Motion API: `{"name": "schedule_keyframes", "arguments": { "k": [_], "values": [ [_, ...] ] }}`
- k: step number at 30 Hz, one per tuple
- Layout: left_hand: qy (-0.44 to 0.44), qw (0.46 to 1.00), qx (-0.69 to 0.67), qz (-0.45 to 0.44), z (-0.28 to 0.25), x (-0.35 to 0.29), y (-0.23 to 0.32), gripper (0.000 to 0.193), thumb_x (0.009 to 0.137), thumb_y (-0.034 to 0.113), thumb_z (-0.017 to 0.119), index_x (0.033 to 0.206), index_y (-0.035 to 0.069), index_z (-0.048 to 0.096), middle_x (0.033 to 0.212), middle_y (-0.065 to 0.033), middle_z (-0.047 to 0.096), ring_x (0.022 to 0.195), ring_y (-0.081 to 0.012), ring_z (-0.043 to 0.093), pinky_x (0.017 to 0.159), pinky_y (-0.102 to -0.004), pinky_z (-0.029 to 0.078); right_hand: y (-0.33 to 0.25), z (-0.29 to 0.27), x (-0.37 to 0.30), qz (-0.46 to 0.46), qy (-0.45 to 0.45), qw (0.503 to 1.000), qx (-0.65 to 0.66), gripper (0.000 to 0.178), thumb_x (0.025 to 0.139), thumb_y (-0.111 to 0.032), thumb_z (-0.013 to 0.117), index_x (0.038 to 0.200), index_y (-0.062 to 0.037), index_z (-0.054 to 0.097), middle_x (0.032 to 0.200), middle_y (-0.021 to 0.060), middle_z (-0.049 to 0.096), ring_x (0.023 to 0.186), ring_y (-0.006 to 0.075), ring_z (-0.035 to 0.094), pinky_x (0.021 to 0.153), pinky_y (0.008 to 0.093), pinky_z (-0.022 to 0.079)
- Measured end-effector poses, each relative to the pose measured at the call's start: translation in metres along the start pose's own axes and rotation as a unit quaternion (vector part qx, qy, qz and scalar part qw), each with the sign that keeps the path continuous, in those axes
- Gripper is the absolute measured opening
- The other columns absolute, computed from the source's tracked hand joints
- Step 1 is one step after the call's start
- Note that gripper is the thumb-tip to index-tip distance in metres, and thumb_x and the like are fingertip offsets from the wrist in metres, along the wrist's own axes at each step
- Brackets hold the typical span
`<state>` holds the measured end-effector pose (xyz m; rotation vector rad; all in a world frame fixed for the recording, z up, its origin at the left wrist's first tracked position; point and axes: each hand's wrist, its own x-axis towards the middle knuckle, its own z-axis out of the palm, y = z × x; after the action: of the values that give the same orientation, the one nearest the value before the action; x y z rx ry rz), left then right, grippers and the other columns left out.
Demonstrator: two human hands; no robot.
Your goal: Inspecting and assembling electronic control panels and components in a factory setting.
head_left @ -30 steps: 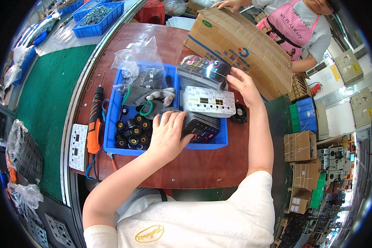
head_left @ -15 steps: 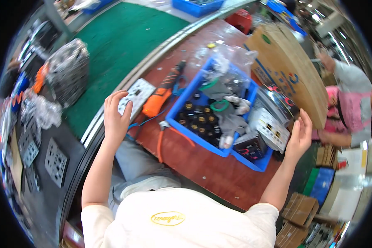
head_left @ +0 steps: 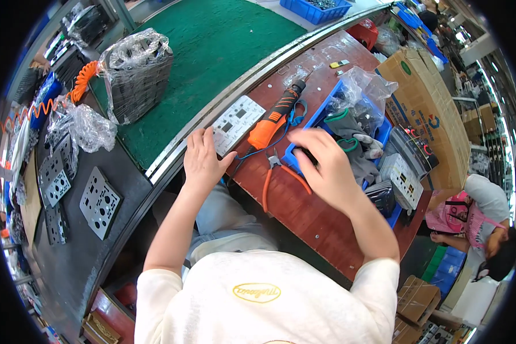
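- One white panel (head_left: 235,123) lies left of centre, just upper right of your left hand (head_left: 200,163), its long axis slanting up rightward.
- Your left hand is nearer, thumb spread wide (contact unclear).
- Your right hand (head_left: 329,166) curls over the blue bin (head_left: 292,161); its grip I cannot tell.

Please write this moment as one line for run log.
Left hand: open, beside white panel | Right hand: over blue bin, grip unclear | On table: power screwdriver, pliers | Near bin: cardboard box
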<state>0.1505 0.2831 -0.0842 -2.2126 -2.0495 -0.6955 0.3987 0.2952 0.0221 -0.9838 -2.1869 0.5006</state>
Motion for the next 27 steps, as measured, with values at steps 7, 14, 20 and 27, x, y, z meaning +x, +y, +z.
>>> {"name": "schedule_keyframes", "arguments": {
  "k": [7, 14, 20, 27],
  "values": [
    [-0.022, 0.990, -0.118, -0.072, 0.000, -0.016, -0.002, 0.063, 0.069, 0.020, 0.075, 0.118, -0.002, 0.042, 0.116, -0.0180, 0.042, 0.100, -0.0353, 0.053, 0.081, -0.0371, 0.047, 0.079, 0.094, 0.128, 0.275, -0.315, 0.896, -0.149, 0.053, 0.085, -0.042, 0.050, 0.108, 0.0043, 0.058, 0.111, 0.0228, 0.059, 0.106, 0.0343, 0.056, 0.089, 0.0416, 0.045],
    [-0.027, 0.980, -0.186, -0.065, 0.007, -0.012, -0.006, 0.057, 0.069, 0.013, 0.075, 0.114, -0.001, 0.044, 0.119, -0.0202, 0.040, 0.096, -0.0382, 0.055, 0.079, -0.0390, 0.048, 0.106, 0.128, 0.159, 0.280, -0.398, 0.858, -0.164, 0.080, 0.074, -0.065, 0.051, 0.115, 0.0033, 0.058, 0.116, 0.0162, 0.059, 0.107, 0.0313, 0.057, 0.092, 0.0403, 0.043],
    [0.009, 0.978, -0.202, -0.059, 0.007, -0.016, -0.010, 0.055, 0.069, 0.009, 0.074, 0.114, 0.000, 0.044, 0.116, -0.0191, 0.041, 0.096, -0.0370, 0.054, 0.078, -0.0386, 0.048, 0.086, 0.116, 0.140, 0.351, -0.310, 0.863, 0.191, 0.064, 0.070, -0.046, 0.067, 0.101, 0.0101, 0.061, 0.101, 0.0222, 0.063, 0.092, 0.0298, 0.062, 0.078, 0.0353, 0.048],
    [-0.022, 0.917, -0.390, -0.076, -0.012, -0.026, -0.016, 0.053, 0.077, 0.008, 0.069, 0.123, 0.001, 0.042, 0.117, -0.0125, 0.047, 0.101, -0.0215, 0.052, 0.083, -0.0326, 0.046, -0.015, 0.049, 0.057, 0.150, 0.057, 0.987, 0.014, 0.041, 0.071, -0.018, 0.072, 0.103, -0.0010, 0.051, 0.086, 0.0243, 0.061, 0.085, 0.0385, 0.061, 0.073, 0.0413, 0.048]
  ]
}}
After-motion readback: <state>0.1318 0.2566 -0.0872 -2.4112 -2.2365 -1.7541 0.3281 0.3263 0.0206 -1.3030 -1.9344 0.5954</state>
